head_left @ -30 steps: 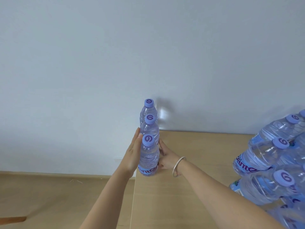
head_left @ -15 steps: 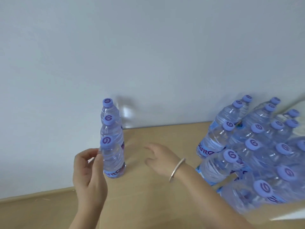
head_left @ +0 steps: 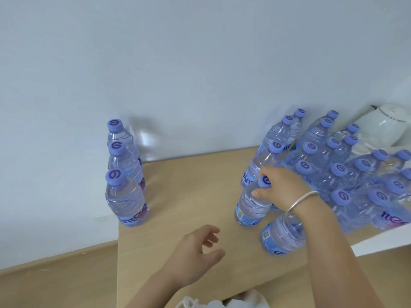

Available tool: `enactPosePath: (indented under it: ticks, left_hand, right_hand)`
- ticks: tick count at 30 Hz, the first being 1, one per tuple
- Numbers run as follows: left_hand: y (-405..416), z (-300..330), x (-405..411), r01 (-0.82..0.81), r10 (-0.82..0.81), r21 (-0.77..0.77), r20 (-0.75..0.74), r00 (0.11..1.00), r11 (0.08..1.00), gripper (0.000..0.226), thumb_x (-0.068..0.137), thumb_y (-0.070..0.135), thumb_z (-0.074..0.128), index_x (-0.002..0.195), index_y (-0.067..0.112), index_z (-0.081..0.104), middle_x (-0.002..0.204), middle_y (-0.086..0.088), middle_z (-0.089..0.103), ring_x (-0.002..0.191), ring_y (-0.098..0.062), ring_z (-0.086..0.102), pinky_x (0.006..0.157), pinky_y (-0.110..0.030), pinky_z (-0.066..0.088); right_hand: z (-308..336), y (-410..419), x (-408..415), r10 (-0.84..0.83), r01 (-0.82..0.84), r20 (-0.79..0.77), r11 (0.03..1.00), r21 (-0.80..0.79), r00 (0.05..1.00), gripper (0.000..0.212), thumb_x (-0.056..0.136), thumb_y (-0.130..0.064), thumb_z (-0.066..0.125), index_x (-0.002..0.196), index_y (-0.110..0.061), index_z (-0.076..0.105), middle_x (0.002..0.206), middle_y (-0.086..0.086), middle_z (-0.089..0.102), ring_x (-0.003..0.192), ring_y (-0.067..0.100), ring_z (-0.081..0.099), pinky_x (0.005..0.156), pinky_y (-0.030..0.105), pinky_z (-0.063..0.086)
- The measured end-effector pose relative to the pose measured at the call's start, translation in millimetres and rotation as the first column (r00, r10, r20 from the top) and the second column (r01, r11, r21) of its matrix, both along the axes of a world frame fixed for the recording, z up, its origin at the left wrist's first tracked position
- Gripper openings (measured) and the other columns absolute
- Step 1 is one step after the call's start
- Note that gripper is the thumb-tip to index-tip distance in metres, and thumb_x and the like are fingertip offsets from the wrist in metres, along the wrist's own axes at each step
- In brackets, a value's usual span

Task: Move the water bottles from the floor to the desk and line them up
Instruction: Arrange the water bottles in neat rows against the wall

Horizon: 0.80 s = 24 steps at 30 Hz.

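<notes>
A water bottle [head_left: 252, 205] stands upright on the desk [head_left: 193, 192], at the near left edge of a big cluster of bottles [head_left: 338, 165] that fills the desk's right side. The right hand [head_left: 279, 187] grips it at the neck — fingers curled round just under the purple cap [head_left: 264, 181], thumb across the shoulder. A silver bangle [head_left: 300, 200] circles that wrist. Just nearer, partly under the forearm, stands another bottle [head_left: 281, 237]. Along the desk's left edge three bottles [head_left: 125, 174] form a row running from near to far toward the wall [head_left: 200, 63]. The left hand [head_left: 195, 252] hovers over the near part of the desk — fingers loosely bent, holding nothing. A white kettle [head_left: 387, 125] sits at the far right.
</notes>
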<state>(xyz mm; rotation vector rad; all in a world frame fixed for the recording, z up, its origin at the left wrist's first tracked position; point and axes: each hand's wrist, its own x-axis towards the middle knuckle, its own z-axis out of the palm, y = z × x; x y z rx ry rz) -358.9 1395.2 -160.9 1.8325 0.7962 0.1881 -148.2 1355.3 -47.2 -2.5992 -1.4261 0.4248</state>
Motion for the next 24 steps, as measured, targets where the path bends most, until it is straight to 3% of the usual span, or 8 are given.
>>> enactPosePath:
  ticks: [3,7,10,13,16,18,20,24]
  left_hand:
    - [9,-3,-5,-0.059,0.062,0.079,-0.037,0.997,0.995,0.066,0.078,0.033,0.072,0.135,0.034,0.038,0.122,0.022,0.048,0.110,0.006,0.045,0.083,-0.004,0.032]
    - [18,14,-17,-0.076,0.079,0.081,-0.034,0.996,0.994,0.093,0.072,0.033,0.079,0.144,0.038,0.021,0.136,0.025,0.031,0.125,0.008,0.031,0.096,-0.005,0.022]
    - [15,45,-28,-0.172,0.162,0.109,0.094,0.982,0.979,0.071,0.065,0.017,0.085,0.121,0.030,0.043,0.106,0.021,0.056,0.093,0.022,0.049,0.073,0.003,0.034]
    - [13,62,-43,-0.114,0.123,-0.048,0.270,0.955,0.992,0.046,0.060,-0.011,0.082,0.087,0.014,0.053,0.060,0.017,0.057,0.057,0.010,0.054,0.054,-0.005,0.039]
    - [17,63,-52,0.159,0.024,-0.322,0.498,0.867,0.933,0.040,0.064,-0.001,0.076,0.097,-0.011,0.055,0.069,0.002,0.060,0.061,-0.018,0.052,0.054,-0.025,0.041]
    - [22,57,-58,0.286,0.004,-0.445,0.545,0.838,0.849,0.065,0.061,0.011,0.072,0.112,-0.020,0.045,0.073,-0.008,0.057,0.064,-0.024,0.046,0.056,-0.026,0.037]
    - [24,54,-63,0.313,0.009,-0.496,0.544,0.839,0.810,0.075,0.057,0.019,0.078,0.117,-0.015,0.047,0.083,-0.014,0.058,0.070,-0.026,0.050,0.058,-0.025,0.040]
    - [20,55,-66,0.229,0.060,-0.484,0.512,0.857,0.845,0.064,0.060,0.019,0.072,0.111,-0.013,0.050,0.082,-0.015,0.057,0.066,-0.025,0.049,0.057,-0.029,0.030]
  right_hand:
    - [10,1,-13,0.125,-0.125,0.012,0.991,0.051,0.992,0.028,0.080,-0.037,0.068,0.089,-0.015,0.053,0.083,0.002,0.057,0.081,0.022,0.053,0.071,0.033,0.041]
    - [47,1,-35,0.290,-0.246,-0.180,0.941,0.231,0.940,0.020,0.075,-0.036,0.072,0.080,-0.023,0.059,0.071,-0.009,0.058,0.071,0.010,0.054,0.071,0.027,0.044]
    - [68,4,-48,0.432,-0.291,-0.323,0.868,0.403,0.842,0.020,0.072,-0.032,0.077,0.078,-0.022,0.061,0.066,-0.011,0.059,0.061,0.006,0.052,0.066,0.029,0.045]
    - [71,20,-60,0.482,-0.197,-0.374,0.783,0.590,0.792,0.030,0.066,-0.041,0.080,0.082,-0.022,0.062,0.070,-0.003,0.064,0.065,0.017,0.051,0.063,0.029,0.045]
    - [63,39,-74,0.559,-0.071,-0.556,0.742,0.666,0.615,0.034,0.061,-0.029,0.080,0.088,-0.023,0.059,0.072,-0.017,0.065,0.068,0.003,0.057,0.065,0.012,0.046]
    - [53,45,-84,0.638,-0.098,-0.669,0.748,0.657,0.381,0.025,0.066,-0.016,0.073,0.087,-0.020,0.060,0.074,-0.012,0.067,0.073,0.004,0.063,0.066,0.016,0.050]
    - [43,48,-96,0.675,-0.175,-0.688,0.736,0.654,0.266,0.017,0.067,-0.022,0.069,0.084,-0.022,0.065,0.082,-0.002,0.065,0.080,0.016,0.064,0.068,0.026,0.052]
    - [34,53,-108,0.633,-0.075,-0.693,0.754,0.652,0.344,0.024,0.062,-0.029,0.070,0.080,-0.015,0.061,0.080,0.005,0.068,0.079,0.026,0.067,0.070,0.042,0.052]
